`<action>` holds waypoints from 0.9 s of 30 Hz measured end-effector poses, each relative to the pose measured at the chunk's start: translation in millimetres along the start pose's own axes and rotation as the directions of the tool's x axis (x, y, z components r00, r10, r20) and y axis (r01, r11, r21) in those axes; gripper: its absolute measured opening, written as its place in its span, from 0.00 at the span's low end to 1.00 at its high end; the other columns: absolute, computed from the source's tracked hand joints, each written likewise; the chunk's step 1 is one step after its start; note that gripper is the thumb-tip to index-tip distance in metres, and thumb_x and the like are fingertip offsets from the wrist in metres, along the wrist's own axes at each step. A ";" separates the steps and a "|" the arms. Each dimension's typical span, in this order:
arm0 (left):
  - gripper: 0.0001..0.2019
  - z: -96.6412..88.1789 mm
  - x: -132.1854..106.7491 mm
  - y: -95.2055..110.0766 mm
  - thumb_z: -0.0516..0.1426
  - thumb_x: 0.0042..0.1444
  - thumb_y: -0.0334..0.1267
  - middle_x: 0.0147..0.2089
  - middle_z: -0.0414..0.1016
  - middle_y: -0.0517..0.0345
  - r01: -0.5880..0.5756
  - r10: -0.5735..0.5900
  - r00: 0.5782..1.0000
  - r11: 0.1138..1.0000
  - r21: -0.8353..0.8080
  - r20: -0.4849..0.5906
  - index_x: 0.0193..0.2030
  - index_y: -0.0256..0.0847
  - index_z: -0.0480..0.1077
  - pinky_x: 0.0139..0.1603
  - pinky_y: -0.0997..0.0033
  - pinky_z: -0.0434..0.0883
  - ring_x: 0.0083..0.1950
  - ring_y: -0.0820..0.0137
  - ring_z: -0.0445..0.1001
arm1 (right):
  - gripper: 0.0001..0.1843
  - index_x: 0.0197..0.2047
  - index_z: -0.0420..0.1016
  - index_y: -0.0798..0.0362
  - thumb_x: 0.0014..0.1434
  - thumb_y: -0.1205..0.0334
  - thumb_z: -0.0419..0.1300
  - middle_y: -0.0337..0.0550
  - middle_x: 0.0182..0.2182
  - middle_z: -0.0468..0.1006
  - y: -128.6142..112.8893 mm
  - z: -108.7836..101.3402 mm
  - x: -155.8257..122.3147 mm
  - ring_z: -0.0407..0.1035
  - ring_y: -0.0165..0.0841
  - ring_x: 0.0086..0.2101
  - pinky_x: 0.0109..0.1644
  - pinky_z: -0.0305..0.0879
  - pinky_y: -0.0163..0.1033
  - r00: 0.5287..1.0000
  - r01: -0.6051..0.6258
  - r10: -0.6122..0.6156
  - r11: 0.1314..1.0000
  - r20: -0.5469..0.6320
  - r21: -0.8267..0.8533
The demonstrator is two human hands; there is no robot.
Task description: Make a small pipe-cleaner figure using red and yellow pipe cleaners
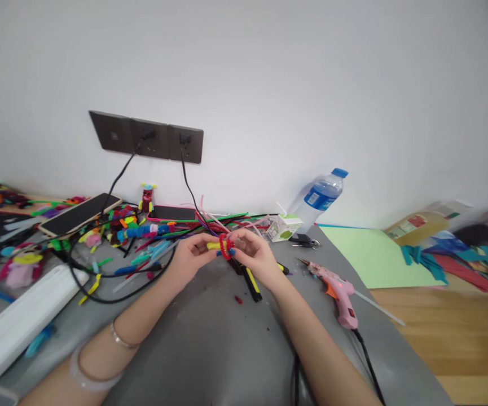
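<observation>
Between my two hands, above the middle of the grey table, is a small red and yellow pipe-cleaner figure [226, 246] with bits of blue. My left hand [193, 252] pinches its yellow end from the left. From the right, my right hand [252, 254] closes its fingers on the red part. Below my right hand a black and yellow utility knife [253, 283] lies on the table. A pink hot glue gun [337, 293] rests to the right, with a clear glue stick sticking out of its back.
Pipe cleaners and small figures [146, 198] crowd the left and back. A phone [80, 214], a white power strip [27, 321] and looping black cables lie left. A drink carton [285, 227], keys [307, 242] and a water bottle [324, 197] stand near the wall. Green paper [374, 256] lies right.
</observation>
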State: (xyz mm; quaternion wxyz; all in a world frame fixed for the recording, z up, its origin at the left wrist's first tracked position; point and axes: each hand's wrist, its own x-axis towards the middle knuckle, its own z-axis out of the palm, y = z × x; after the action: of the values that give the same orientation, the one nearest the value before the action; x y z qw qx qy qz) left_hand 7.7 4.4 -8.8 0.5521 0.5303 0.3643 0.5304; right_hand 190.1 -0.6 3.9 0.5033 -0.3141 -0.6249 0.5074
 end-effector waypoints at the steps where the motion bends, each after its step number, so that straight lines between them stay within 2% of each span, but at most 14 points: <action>1: 0.15 -0.1 0.1 -0.1 0.70 0.41 0.42 0.35 0.82 0.53 0.000 0.000 1.000 1.000 -0.003 0.002 0.35 0.37 0.78 0.39 0.68 0.74 0.35 0.66 0.78 | 0.12 0.40 0.71 0.49 0.56 0.54 0.66 0.43 0.39 0.74 0.0 0.2 0.0 0.72 0.34 0.38 0.43 0.69 0.41 1.000 0.001 -0.001 1.000 0.000 0.006; 15: 0.13 0.7 0.4 2.1 0.70 0.41 0.39 0.33 0.81 0.55 -0.009 0.009 1.000 1.000 -0.014 -0.001 0.33 0.37 0.78 0.37 0.71 0.74 0.34 0.69 0.77 | 0.10 0.40 0.72 0.51 0.56 0.59 0.67 0.42 0.39 0.73 0.6 1.8 -0.6 0.69 0.30 0.35 0.39 0.66 0.36 0.999 -0.038 0.037 0.993 0.010 0.110; 27: 0.11 0.3 0.2 0.7 0.70 0.42 0.36 0.32 0.80 0.57 -0.009 0.010 1.000 0.997 -0.075 0.017 0.34 0.38 0.77 0.36 0.73 0.73 0.34 0.70 0.76 | 0.11 0.40 0.71 0.51 0.56 0.58 0.67 0.41 0.37 0.72 -0.1 3.7 -0.9 0.68 0.30 0.35 0.37 0.64 0.35 0.999 -0.042 0.043 0.995 -0.009 0.085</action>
State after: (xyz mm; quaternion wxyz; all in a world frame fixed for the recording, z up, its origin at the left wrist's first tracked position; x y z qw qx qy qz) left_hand 7.8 4.5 -8.0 0.5721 0.5156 0.3370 0.5416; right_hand 186.9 -2.6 3.7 0.5088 -0.3085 -0.5932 0.5423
